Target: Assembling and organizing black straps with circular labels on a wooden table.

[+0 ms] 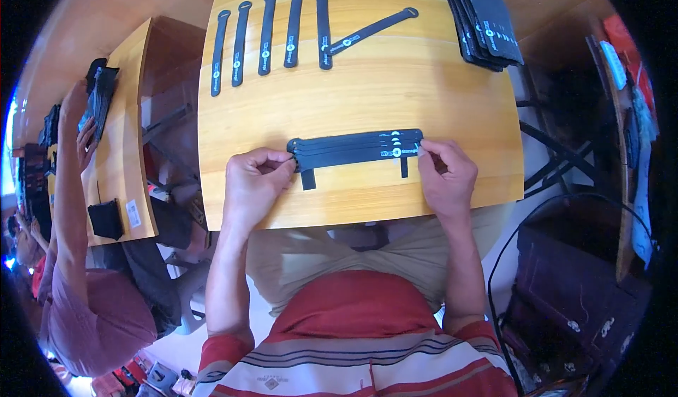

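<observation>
Two hands frame a small stack of flat black fabric straps [357, 150] lying near the front edge of the light wooden tabletop [438, 93], its long axis running left to right between them. The left hand [256, 184] pinches the stack's left end between thumb and fingertips; the right hand [446, 174] pinches the right end likewise, so both are equally near. Two short black tabs hang below the stack toward the person. Farther back, well apart, a row of single black straps [268, 33] lies spread out, and a pile of black fabric pieces [484, 17] sits at the far right corner. Nothing lies between hands and stack.
</observation>
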Demonstrator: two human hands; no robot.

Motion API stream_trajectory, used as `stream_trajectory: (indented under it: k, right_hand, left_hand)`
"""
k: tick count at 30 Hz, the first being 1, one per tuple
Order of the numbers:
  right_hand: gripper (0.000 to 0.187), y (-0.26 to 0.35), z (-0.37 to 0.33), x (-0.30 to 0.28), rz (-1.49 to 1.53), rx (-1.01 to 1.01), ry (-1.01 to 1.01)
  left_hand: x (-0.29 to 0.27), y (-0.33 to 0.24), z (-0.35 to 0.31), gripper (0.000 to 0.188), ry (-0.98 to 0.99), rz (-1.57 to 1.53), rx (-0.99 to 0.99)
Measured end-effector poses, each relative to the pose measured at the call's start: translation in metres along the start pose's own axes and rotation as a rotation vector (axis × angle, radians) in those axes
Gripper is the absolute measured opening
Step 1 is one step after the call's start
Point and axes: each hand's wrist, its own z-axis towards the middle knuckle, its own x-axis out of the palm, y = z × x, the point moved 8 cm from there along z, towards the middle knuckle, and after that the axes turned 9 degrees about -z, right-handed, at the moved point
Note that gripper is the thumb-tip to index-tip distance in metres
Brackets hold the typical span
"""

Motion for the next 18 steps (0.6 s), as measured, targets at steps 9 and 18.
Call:
stream_trajectory:
  k: [9, 18]
  right_hand:
    - [0.011, 0.0021, 0.0002, 0.0, -0.024, -0.028, 0.001]
    - [0.013, 0.0058, 0.0011, -0.0009, -0.056, -0.069, -0.02]
  left_hand:
    - [0.0012, -0.0036, -0.0012, 0.009, -0.004, 0.026, 0.01]
    - [0.0031, -0.009, -0.0021, 0.008, -0.001, 0.047, 0.035]
